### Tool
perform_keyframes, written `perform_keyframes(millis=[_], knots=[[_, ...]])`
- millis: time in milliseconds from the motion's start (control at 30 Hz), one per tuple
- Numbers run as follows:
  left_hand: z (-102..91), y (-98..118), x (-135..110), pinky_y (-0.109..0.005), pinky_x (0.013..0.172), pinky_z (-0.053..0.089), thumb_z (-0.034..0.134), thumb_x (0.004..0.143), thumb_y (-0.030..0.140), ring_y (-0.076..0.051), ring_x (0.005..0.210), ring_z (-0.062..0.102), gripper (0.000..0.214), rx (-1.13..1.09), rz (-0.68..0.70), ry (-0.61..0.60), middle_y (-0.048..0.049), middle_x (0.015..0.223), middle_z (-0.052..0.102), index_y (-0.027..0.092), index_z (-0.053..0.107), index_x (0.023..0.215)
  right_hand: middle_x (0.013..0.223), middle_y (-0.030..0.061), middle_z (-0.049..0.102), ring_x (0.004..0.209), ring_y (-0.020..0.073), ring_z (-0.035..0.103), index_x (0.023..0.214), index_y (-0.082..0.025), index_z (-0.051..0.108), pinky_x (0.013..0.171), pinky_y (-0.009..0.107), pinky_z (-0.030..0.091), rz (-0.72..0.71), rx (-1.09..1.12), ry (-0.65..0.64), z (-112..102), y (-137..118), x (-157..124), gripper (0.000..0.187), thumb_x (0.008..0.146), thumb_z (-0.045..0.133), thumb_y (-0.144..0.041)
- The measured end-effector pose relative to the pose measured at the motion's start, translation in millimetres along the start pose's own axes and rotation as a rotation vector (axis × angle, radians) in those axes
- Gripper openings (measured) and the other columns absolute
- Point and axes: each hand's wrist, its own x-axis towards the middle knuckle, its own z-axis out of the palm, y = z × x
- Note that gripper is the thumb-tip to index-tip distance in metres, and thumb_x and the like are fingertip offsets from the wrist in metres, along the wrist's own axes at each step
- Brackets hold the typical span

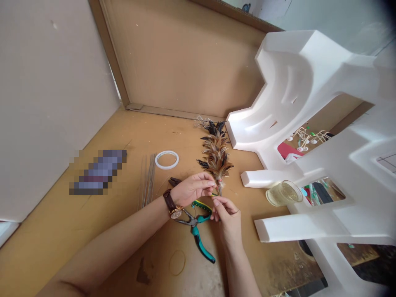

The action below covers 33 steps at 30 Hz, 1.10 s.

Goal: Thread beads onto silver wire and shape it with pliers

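With our left hand [193, 189] and right hand [229, 212] pinched closed, on what we cannot tell, by the near end of the feathers [215, 153] on the table [148, 128], an uneven tug could work some loose.

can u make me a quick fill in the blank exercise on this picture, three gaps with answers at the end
1. The white ring lies between the thin metal rods and the bundle of brown and black ____.
2. Strapped to the wrist of the left hand is a ____.
3. Of the two hands, the clear cup stands nearer to the ____.

Missing words: feathers; watch; right hand.
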Motion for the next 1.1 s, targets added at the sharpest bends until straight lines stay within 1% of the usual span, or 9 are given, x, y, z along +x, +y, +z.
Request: perform_keyframes(millis=[233,300,433,533,633,733,867,1000,1100], knots=[[5.1,9,-3,-0.023,0.064,0.044,0.066,0.070,0.016,-0.008,0.062,0.055,0.014,0.364,0.134,0.044,0.0020,0.069,0.059,0.013,0.056,0.079,0.048,-0.0051,0.051,0.038,0.0063,0.042,0.076,-0.016,0.067,0.039,0.020,0.037,0.017,0.000,-0.009,0,2,0,0.018,0.068,0.067,-0.032],[6.5,11,-5,-0.025,0.066,0.045,0.066,0.069,0.015,-0.009,0.064,0.056,0.023,0.427,0.138,0.017,0.0019,0.072,0.060,0.014,0.053,0.088,0.048,-0.0052,0.051,0.038,0.0064,0.042,0.076,-0.016,0.067,0.039,0.020,0.037,0.022,0.003,-0.007,0,2,0,0.018,0.068,0.067,-0.032],[7.8,11,-7,-0.026,0.067,0.046,0.066,0.069,0.014,-0.010,0.068,0.058,0.042,0.429,0.093,-0.065,0.0008,0.076,0.061,0.017,0.046,0.105,0.046,-0.0063,0.050,0.041,0.0073,0.045,0.075,-0.017,0.065,0.043,0.020,0.040,0.006,0.049,-0.017,1,0,0,0.015,0.069,0.067,-0.031],[9.8,5,-9,-0.027,0.066,0.047,0.067,0.069,0.015,-0.011,0.067,0.060,0.033,0.395,0.029,-0.100,0.0002,0.076,0.061,0.016,0.049,0.097,0.053,-0.0054,0.053,0.040,0.0066,0.043,0.071,-0.019,0.059,0.044,0.021,0.042,-0.018,0.183,-0.035,2,-1,0,0.017,0.076,0.061,-0.035],[14.0,-2,-11,-0.031,0.060,0.049,0.063,0.074,0.022,-0.015,0.062,0.062,0.018,0.339,-0.043,-0.211,-0.0016,0.067,0.062,0.014,0.051,0.083,0.054,-0.0045,0.053,0.038,0.0071,0.041,0.072,-0.019,0.056,0.042,0.021,0.042,-0.003,0.298,-0.037,2,-2,1,0.029,0.083,0.048,-0.044],[19.7,-5,-13,-0.032,0.057,0.050,0.063,0.074,0.024,-0.018,0.061,0.063,0.016,0.332,-0.016,-0.265,-0.0036,0.070,0.060,0.012,0.053,0.074,0.048,-0.0053,0.049,0.036,0.0085,0.043,0.072,-0.020,0.055,0.041,0.022,0.043,0.021,0.356,-0.034,3,-6,1,0.038,0.084,0.039,-0.052],[25.3,-2,-15,-0.031,0.055,0.050,0.067,0.069,0.024,-0.013,0.056,0.061,0.016,0.437,0.089,-0.205,-0.0030,0.086,0.051,0.011,0.057,0.068,0.051,-0.0032,0.050,0.041,0.0109,0.049,0.071,-0.019,0.056,0.042,0.023,0.045,0.064,0.443,-0.133,3,-10,1,0.043,0.084,0.035,-0.056],[22.6,4,-16,-0.023,0.051,0.045,0.059,0.077,0.027,-0.009,0.053,0.055,0.016,0.557,0.118,-0.061,0.0010,0.068,0.051,0.012,0.059,0.073,0.067,-0.0002,0.059,0.050,0.0117,0.054,0.079,-0.019,0.057,0.048,0.025,0.048,0.107,0.448,-0.280,3,-11,1,0.029,0.083,0.047,-0.045],[18.6,5,-15,-0.020,0.052,0.043,0.057,0.078,0.028,-0.008,0.055,0.052,0.015,0.618,0.119,0.056,0.0028,0.059,0.053,0.013,0.060,0.078,0.080,0.0016,0.064,0.058,0.0117,0.058,0.085,-0.019,0.058,0.054,0.025,0.050,0.101,0.358,-0.299,2,-8,1,0.015,0.075,0.063,-0.030]])
